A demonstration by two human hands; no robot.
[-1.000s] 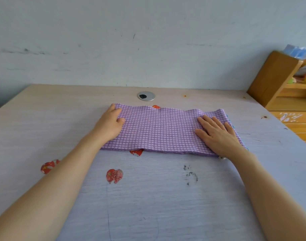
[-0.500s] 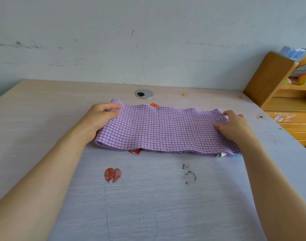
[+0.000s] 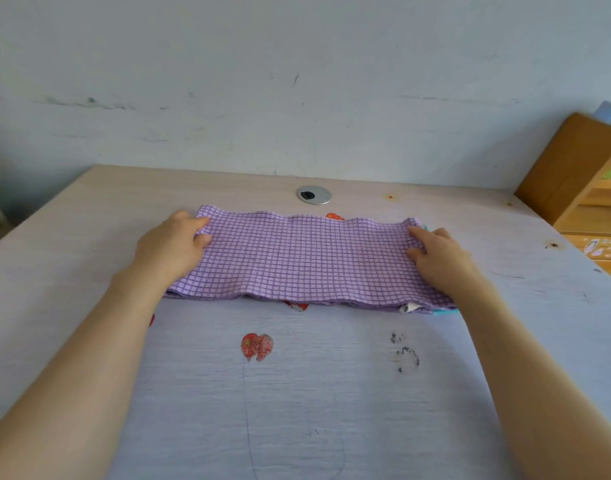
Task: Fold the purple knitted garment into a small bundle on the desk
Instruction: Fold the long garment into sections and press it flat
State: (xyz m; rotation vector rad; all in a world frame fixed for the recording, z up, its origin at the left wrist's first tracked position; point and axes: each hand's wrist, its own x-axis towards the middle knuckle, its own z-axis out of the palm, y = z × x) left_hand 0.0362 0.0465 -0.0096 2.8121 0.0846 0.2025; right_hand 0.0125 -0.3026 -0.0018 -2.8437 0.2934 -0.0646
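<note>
Item: purple knitted garment [image 3: 307,261], a folded strip lying flat on the bench [image 3: 332,393], spanning between my hands. Left hand [image 3: 172,251] and right hand [image 3: 442,258] each pinch an end, fingers curled over its far corners. Risk: uneven lifting lets stacked layers slide and splay. Legible writing: none; white tag unreadable.

Garment [image 3: 307,261]: lilac with darker purple grid check, teal bit at its right near corner. Worktop [image 3: 89,216]: pale wood grain, red strawberry sticker [image 3: 256,346], black scuffs [image 3: 405,353]. Silver grommet [image 3: 313,195], orange-brown shelf [image 3: 571,168].
</note>
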